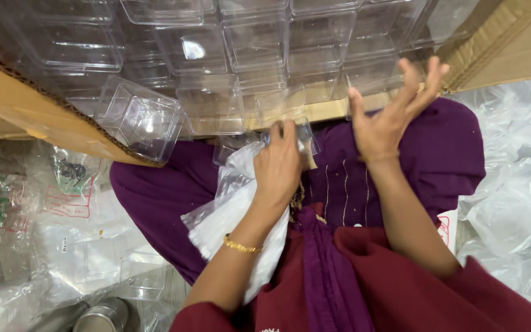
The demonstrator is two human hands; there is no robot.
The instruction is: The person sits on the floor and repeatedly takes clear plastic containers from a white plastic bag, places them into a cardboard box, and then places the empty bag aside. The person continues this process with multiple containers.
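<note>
The left hand (278,163) is curled shut around a small clear box (302,138) and the top of a white plastic bag (232,215). The box pokes out just above the fingers, and the bag hangs down below the hand, over the left arm. A thin gold bangle (241,247) sits on that wrist, lower down from the grip. The right hand (391,114) is just to the right of the left one and a bit higher. It is wide open, with its fingers spread and pointing up, and it holds nothing. Above both hands is a big cardboard carton (26,114) full of many more clear boxes (253,43), packed in rows. One loose box (142,120) lies tipped on the carton flap, up and to the left of the grip. Under the hands is purple cloth (173,190) over the lap. Crinkly plastic bags (511,203) lie well off to the right, and more wrappers (62,203) lie off to the left.
</note>
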